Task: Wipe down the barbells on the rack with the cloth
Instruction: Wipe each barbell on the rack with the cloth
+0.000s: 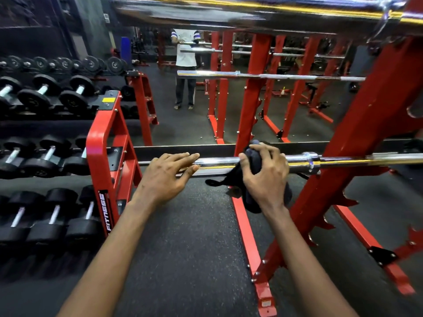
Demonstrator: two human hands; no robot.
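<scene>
A chrome barbell lies level across the red rack at waist height. My right hand grips a dark cloth wrapped over the bar's sleeve, just left of the collar. Loose ends of the cloth hang below the bar. My left hand rests on the sleeve farther left with its fingers straight. Another barbell runs across the top of the view, blurred and very near the camera.
A red dumbbell rack with several black dumbbells stands close on the left. A wall mirror ahead reflects a person, barbells and red uprights. The rack's red base rails lie on the black rubber floor.
</scene>
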